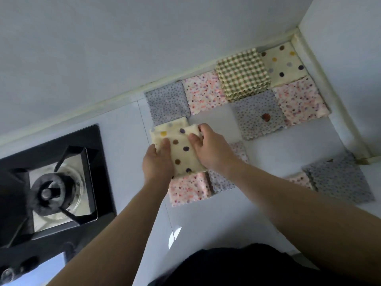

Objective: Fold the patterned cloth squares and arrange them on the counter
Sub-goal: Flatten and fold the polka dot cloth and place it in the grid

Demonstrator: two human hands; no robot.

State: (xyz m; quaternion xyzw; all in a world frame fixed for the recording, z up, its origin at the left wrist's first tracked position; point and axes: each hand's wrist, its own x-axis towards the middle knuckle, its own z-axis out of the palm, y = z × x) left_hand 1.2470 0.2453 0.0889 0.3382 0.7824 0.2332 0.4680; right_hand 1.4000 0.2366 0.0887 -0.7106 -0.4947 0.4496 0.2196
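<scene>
A cream cloth with large coloured dots (pixel 181 146) lies partly folded on the white counter (pixel 268 153). My left hand (pixel 157 162) grips its left edge and my right hand (pixel 212 148) pinches its right, folded-over edge. Under it lie a pink speckled square (pixel 189 188) and a grey dotted one (pixel 221 180). Along the back wall sit folded squares: grey dotted (pixel 168 102), pink speckled (pixel 204 91), a green checked stack (pixel 243 74) and a cream dotted one (pixel 283 65). In front of those are a grey square (pixel 257 114) and a pink one (pixel 301 100).
A black gas hob with a burner (pixel 51 190) fills the left side of the counter. A grey dotted cloth (pixel 340 178) lies at the right by the wall corner, with a pink piece (pixel 299 179) peeking from under it. Walls close the back and right.
</scene>
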